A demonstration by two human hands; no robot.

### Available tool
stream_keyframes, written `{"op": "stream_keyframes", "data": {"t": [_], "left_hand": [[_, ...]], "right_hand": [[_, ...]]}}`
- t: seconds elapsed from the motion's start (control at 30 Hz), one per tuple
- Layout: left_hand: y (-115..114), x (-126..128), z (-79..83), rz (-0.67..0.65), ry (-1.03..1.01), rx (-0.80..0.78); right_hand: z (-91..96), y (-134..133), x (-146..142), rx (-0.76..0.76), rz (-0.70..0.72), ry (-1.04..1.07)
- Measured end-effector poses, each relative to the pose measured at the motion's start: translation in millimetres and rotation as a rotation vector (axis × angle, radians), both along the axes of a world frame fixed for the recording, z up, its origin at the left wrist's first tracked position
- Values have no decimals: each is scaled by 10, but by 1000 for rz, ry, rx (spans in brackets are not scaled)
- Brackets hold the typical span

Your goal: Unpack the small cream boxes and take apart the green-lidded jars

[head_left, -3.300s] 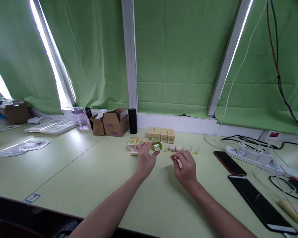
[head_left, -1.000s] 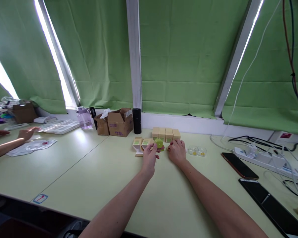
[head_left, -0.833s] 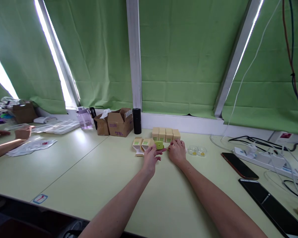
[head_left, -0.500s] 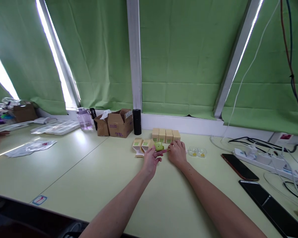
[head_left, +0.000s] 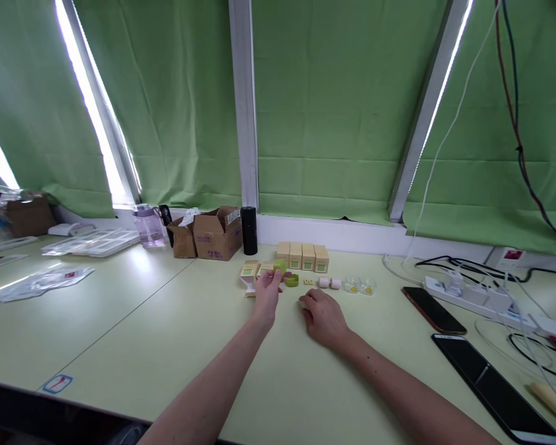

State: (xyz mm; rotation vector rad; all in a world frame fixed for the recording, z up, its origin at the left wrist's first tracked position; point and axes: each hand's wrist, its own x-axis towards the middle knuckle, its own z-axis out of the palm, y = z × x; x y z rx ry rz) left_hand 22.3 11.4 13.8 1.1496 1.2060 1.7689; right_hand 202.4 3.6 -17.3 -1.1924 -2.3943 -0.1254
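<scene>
My left hand (head_left: 267,295) is closed, thumb and fingers pinching a small light-green piece (head_left: 279,266) whose kind I cannot make out. Just right of its fingertips, a green open-topped piece (head_left: 291,280) rests on the table. To the right, in a row, are tiny yellow pieces (head_left: 308,282), two pale pink cylinders (head_left: 329,283) and two clear round cups (head_left: 359,285) with yellow in them. My right hand (head_left: 324,314) lies low over the table in front of this row, fingers loosely bent and apart from the thumb, with nothing visible in them. Opened small cartons (head_left: 250,269) stand partly behind my left hand.
Several closed small cartons (head_left: 302,256) line up behind the pieces. Farther back are a black cylinder (head_left: 249,230), cardboard boxes (head_left: 219,233) and a lilac bottle (head_left: 149,226). Two phones (head_left: 434,309) and a power strip (head_left: 472,300) with cables lie right.
My right hand has drawn back toward me from the row of pieces, uncovering the pink cylinders and yellow pieces. The green open-topped piece now shows on the table. The view has shifted slightly.
</scene>
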Motion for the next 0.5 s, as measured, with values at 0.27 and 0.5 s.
{"op": "stream_keyframes", "data": {"t": [0.27,0.5], "left_hand": [[104,-216,230,421,834,154],[278,-297,312,247,1271,44]], "right_hand": [[19,253,-249,62,13,7],[10,374,-334,21,29,-31]]}}
